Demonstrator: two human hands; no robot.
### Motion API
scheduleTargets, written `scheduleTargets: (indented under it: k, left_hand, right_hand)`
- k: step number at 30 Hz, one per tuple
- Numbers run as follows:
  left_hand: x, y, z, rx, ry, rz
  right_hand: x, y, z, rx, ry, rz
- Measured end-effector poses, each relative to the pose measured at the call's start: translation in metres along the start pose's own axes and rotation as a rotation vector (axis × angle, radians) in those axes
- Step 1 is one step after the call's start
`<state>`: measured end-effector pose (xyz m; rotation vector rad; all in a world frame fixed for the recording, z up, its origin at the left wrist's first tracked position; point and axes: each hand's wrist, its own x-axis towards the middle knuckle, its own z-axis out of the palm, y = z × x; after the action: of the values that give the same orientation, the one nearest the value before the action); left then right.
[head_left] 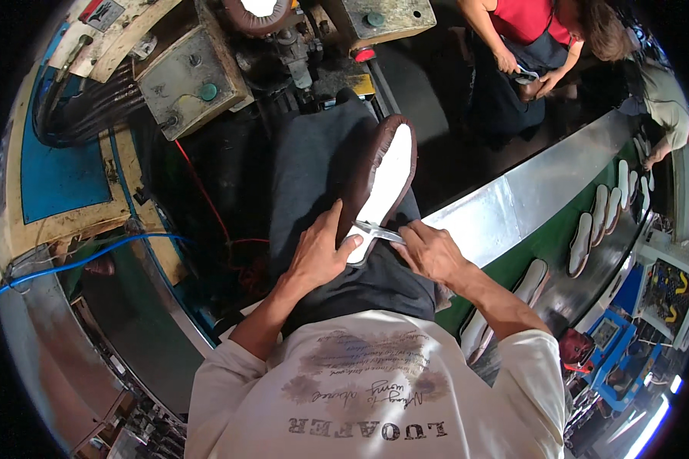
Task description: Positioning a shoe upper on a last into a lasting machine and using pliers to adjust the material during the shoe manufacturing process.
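A dark brown shoe upper (367,172) with a white insole (390,164) lies sole side up across my lap, its toe pointing away from me. At the near end, my left hand (320,249) grips the shoe, with the thumb near the insole and the index finger along the left side. My right hand (430,249) is closed around a silver metal hand tool (383,232) that looks like pliers. The tool's tip rests at the insole near my left thumb. Its exact jaw shape is too small to make out.
A machine with a metal box (191,84) and another shoe (259,14) stands ahead. To my right runs a metal ledge (505,210) beside a green conveyor with several white-soled shoes (580,243). A co-worker in a red top (524,23) works at far right. A blue hose (92,256) crosses at left.
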<state>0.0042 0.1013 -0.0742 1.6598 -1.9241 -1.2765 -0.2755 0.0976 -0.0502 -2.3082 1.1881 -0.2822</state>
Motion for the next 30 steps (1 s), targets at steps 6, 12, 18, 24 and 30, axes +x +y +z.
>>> scheduleTargets:
  k: [6,12,18,24,30]
  left_hand:
    - [-0.002,-0.004,0.005,-0.157,-0.03,-0.049]
    - [0.012,0.014,-0.002,-0.944,-0.161,-0.327]
    - [0.014,0.016,0.008,-0.228,-0.127,-0.148]
    - [0.025,0.011,-0.007,-0.245,-0.303,-0.176]
    - [0.016,0.008,-0.008,-0.329,-0.333,-0.152]
  right_hand:
    - [-0.009,-0.013,-0.019,-0.051,-0.243,0.158]
    - [-0.021,-0.009,-0.018,-0.015,-0.246,0.164]
    - [-0.013,-0.024,-0.071,0.353,0.155,0.289]
    - [-0.004,0.011,-0.009,-0.136,-0.068,0.235]
    - [0.006,0.017,-0.016,-0.063,0.199,-0.015]
